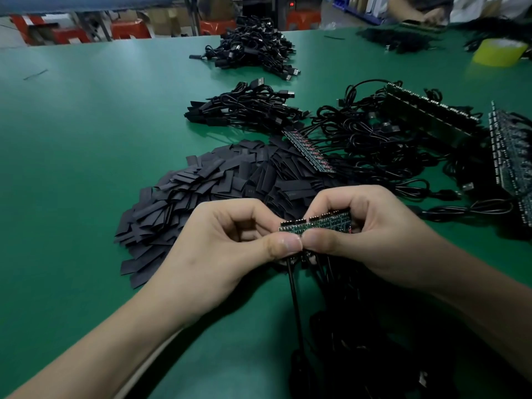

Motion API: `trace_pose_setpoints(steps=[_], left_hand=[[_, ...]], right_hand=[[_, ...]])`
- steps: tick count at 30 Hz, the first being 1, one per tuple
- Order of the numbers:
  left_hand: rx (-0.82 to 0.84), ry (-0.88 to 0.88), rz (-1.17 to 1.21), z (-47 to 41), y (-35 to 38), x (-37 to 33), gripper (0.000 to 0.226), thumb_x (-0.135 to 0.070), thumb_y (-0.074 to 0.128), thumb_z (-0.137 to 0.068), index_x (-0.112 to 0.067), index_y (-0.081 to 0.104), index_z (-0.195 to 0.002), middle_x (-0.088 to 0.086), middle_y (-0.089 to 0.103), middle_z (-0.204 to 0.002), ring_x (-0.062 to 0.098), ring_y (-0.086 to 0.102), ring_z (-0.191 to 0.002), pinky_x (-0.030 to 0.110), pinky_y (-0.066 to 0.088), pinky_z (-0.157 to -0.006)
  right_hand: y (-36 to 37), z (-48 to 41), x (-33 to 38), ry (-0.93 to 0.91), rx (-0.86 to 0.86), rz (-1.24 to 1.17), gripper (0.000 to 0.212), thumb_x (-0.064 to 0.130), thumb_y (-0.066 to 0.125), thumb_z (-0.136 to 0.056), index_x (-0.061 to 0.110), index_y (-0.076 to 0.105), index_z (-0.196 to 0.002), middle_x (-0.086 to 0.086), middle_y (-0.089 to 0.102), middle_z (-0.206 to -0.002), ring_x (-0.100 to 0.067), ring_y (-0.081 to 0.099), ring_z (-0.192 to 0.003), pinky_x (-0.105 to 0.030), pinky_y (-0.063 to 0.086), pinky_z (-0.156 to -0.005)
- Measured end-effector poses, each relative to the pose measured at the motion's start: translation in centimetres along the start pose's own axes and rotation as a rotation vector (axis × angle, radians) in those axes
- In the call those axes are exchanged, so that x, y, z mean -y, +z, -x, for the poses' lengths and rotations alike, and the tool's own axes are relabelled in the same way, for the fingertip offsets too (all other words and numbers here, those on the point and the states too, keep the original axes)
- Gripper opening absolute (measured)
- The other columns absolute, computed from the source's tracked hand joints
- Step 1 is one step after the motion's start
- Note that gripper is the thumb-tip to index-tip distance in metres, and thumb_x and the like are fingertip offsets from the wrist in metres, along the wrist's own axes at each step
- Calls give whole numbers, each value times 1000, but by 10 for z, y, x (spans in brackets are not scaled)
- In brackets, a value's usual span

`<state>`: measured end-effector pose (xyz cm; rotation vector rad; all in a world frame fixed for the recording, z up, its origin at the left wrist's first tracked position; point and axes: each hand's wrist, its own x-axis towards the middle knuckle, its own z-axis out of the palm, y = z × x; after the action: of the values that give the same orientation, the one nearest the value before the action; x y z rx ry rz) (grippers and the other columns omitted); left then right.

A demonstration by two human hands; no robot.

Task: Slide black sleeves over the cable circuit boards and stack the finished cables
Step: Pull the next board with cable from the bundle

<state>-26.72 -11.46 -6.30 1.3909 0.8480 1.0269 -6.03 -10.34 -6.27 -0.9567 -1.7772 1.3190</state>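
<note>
- both hands meet just above the green table (pixel 86 145), near its front edge; the left hand (pixel 230 246) and the right hand (pixel 368 234) each pinch the same strip of circuit boards (pixel 319 224), fingers curled behind it, thumbs pressed on its near face with their tips touching
- the strip stands on edge between the hands; its black cables (pixel 293 289) hang down from it and pool on the table below the wrists
- judged step: an early one; the boards in hand are bare and joined in a row, so this looks like parting one board from the strip before any sleeve goes on; whether it has begun to break i cannot tell
- the pile of black sleeves (pixel 207 182) lies just beyond the left hand, flat and loose; none is in either hand
- the stack of finished cables (pixel 247 110) sits farther back, well apart from the hands; a bigger heap (pixel 253 47) lies beyond it
- more unsleeved strips (pixel 308 152) with tangled leads wait to the right
- next move, as i judge it: free a single board, keep its cable in one hand, then pick one sleeve from the pile with the other; the flat sleeve likely needs squeezing open before the board slides in
</note>
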Motion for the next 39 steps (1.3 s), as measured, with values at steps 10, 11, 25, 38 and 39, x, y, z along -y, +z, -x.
trace_pose_setpoints(steps=[10,11,25,38,39], left_hand=[[31,-23,29,1,1,-2,12,-7,75,-68,-14,68,-62,-6,65,-53,-6,55,-45,3,40,-47],[34,-32,34,1,0,-2,11,-7,75,-68,-13,70,-61,-5,66,-54,-5,57,-46,4,41,-48],[71,-68,133,-1,-6,2,12,-8,87,-66,-15,78,-72,4,73,-69,7,66,-58,13,52,-59],[-43,115,-54,-6,-13,6,22,-18,94,-57,-20,74,-67,-4,71,-83,10,65,-76,19,51,-69],[-59,145,-104,-6,-14,8,21,-23,93,-59,-19,74,-68,-6,67,-85,12,62,-78,22,48,-71]], right_hand=[[2,1,-4,45,24,-94,4,21,77,-81,21,74,-79,0,69,-70,-6,59,-65,-15,47,-63],[2,1,-4,47,25,-100,4,20,77,-81,21,74,-79,1,69,-70,-6,59,-64,-14,46,-63],[5,0,-5,42,90,-244,3,26,77,-76,25,76,-79,8,67,-69,0,56,-60,-10,44,-57],[4,2,-4,-265,-142,536,23,35,73,-88,22,73,-107,10,68,-106,-13,65,-105,-27,49,-90],[9,2,-4,-315,-132,563,22,35,73,-88,18,73,-104,9,68,-104,-12,65,-103,-28,49,-89]])
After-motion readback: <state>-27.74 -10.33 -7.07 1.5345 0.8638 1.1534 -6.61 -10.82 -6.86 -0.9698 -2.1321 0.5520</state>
